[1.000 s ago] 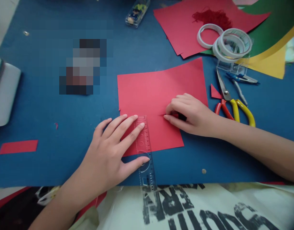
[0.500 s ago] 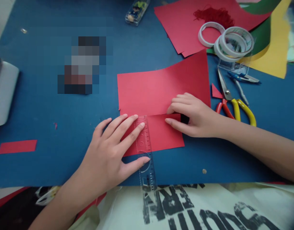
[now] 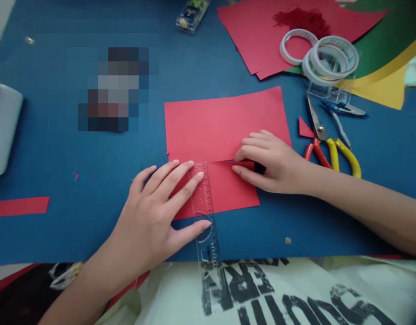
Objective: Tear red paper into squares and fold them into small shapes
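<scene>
A red paper sheet (image 3: 214, 126) lies on the blue mat (image 3: 75, 149), with a horizontal slit running across its middle. My left hand (image 3: 156, 216) lies flat with fingers spread, pressing a clear plastic ruler (image 3: 205, 212) down on the paper's lower part. My right hand (image 3: 272, 160) is curled around a small dark tool (image 3: 258, 167), its tip at the slit on the paper's right side; most of the tool is hidden by my fingers.
Scissors (image 3: 324, 140) with red and yellow handles lie right of the paper, beside a small red triangle (image 3: 304, 128). Tape rolls (image 3: 326, 56) and stacked red sheets (image 3: 262, 31), green and yellow paper sit at the back right. A red strip (image 3: 21, 206) lies far left.
The slit in the red paper has lengthened towards the right. The paper's far right corner, lifted half a second ago, now lies flat. Both hands stay nearly in place.
</scene>
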Tool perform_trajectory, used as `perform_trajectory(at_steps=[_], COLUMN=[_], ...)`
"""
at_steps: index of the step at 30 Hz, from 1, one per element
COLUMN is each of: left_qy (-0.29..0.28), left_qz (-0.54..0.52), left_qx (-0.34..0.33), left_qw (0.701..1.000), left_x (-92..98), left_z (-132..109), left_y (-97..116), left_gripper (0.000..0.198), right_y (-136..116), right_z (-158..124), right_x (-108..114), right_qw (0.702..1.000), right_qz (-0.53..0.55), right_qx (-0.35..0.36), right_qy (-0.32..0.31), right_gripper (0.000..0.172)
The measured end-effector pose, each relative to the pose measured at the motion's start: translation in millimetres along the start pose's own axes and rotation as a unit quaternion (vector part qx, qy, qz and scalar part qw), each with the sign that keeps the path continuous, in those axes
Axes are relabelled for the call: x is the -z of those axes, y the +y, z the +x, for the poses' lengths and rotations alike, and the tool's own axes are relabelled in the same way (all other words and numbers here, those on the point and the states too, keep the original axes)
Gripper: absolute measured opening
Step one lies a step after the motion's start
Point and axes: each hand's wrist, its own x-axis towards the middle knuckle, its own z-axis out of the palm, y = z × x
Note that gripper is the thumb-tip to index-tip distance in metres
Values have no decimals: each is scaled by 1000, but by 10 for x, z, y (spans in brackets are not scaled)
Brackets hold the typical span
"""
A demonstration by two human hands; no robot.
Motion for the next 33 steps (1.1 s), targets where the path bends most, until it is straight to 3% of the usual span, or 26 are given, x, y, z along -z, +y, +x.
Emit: perform_trajectory(at_steps=[13, 18, 27, 33], left_qy=[0, -1, 5, 3], left_qz=[6, 8, 7, 7], left_qx=[-7, -7, -6, -2], left_qw=[1000, 1000, 1000, 1000], left_x=[4, 10, 10, 9], left_z=[11, 9, 14, 10], left_y=[-3, -1, -7, 0], left_gripper=[62, 62, 63, 63], right_y=[5, -33, -101, -94], right_z=[1, -21, -63, -90], right_x=[2, -14, -33, -19], right_qw=[1000, 999, 979, 960], right_qz=[-5, -34, -141, -193], right_qx=[8, 26, 119, 183], right_qy=[-2, 26, 88, 84], right_gripper=[15, 13, 11, 12])
